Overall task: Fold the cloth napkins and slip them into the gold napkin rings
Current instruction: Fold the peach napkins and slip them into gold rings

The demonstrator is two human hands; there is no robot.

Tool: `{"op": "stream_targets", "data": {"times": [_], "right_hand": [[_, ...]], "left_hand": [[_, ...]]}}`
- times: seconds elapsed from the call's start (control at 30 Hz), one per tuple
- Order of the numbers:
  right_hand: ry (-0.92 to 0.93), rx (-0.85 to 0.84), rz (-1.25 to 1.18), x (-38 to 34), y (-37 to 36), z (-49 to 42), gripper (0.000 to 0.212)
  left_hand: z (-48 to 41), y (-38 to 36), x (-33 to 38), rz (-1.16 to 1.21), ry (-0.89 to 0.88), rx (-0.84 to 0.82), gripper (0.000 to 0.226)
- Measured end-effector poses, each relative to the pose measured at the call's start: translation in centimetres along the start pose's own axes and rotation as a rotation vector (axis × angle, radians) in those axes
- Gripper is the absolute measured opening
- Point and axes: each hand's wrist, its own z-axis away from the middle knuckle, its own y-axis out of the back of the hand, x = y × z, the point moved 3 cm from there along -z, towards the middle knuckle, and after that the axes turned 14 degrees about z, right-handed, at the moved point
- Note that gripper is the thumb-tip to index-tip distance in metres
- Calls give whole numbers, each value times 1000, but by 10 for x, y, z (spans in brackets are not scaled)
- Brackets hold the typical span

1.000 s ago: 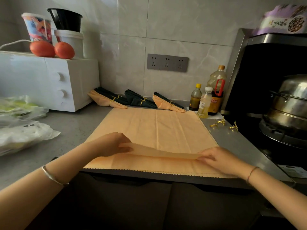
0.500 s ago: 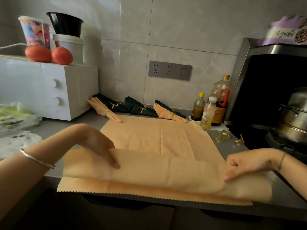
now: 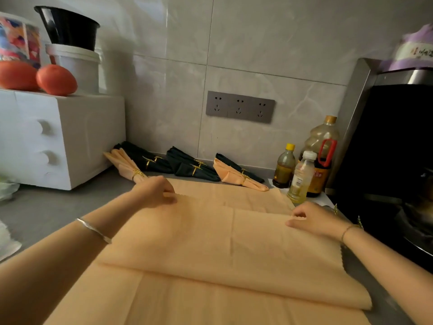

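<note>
In the head view, the peach napkin fills the middle and bottom of the frame. The left hand and right hand each pinch its folded-over edge, likely to line it up straight. Finished napkins wait by the wall.

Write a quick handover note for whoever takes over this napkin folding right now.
Left hand: pinching the far left corner of the folded flap of the peach napkin.
Right hand: pinching the flap's far right corner.
Done: several ringed napkins, dark green and peach, lie along the back wall.
Loose gold napkin rings sit by the right wrist, partly hidden.
Left: finish folding this napkin, then ring it.
</note>
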Motion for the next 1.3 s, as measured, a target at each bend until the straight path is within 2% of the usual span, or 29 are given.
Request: {"op": "stream_targets", "data": {"times": [0.1,0.27,0.37,0.5,0.6,0.67,0.73,0.8,0.93,1.0,1.1,1.13,1.2,1.23,1.3], "right_hand": [[-53,75,23,10,-14,-32,31],[-86,156,13,11,-21,-72,22],[-117,144,29,12,-30,-89,20],[-139,240,45,10,-35,-90,7],[-4,307,61,-7,-34,-70,27],[111,283,-56,-28,-33,-46,23],[248,207,-174,-51,-37,-17,23],[359,116,-201,-70,-43,10,36],[445,67,-38,-89,-54,37,67],[439,83,8,-94,-55,43,73],[409,136,-5,-97,-58,44,79],[394,156,-19,-98,-57,46,86],[356,204,-31,-97,-56,46,95],[337,231,-21,-95,-54,51,95],[333,283,-73,-91,-49,61,98]], "left_hand": [[-31,-20,-10,-63,26,92,24],[-73,-44,-28,-106,122,149,29],[-84,-55,-33,-124,163,188,31],[-81,-57,-25,-190,107,223,47],[-55,-55,-7,-203,-80,138,55],[-26,-55,6,-46,-145,-89,52],[7,-53,20,99,-137,-315,75],[33,-55,25,94,-159,-397,91],[58,-67,17,-38,-260,-381,76],[64,-70,14,-117,-293,-357,71],[65,-74,13,-267,-339,-323,99],[67,-74,16,-314,-340,-314,97],[70,-73,23,-359,-347,-276,60],[73,-71,30,-363,-328,-256,49],[83,-66,44,-368,-311,-234,50]]}}
